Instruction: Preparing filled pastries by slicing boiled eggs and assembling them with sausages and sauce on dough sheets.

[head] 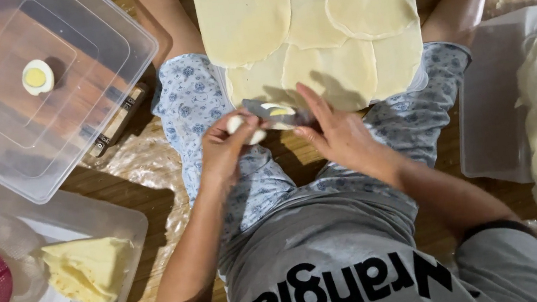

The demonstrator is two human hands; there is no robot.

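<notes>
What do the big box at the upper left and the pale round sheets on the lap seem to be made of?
The big box looks like clear, glossy plastic: the wooden floor shows through its walls. The round sheets look like thin, soft dough, matte and pale yellow, with limp overlapping edges; they could be some kind of wrapper.

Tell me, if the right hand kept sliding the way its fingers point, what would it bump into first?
Probably the egg piece on the blade at the right hand's fingertips, then the left hand. Depth is unclear.
</notes>
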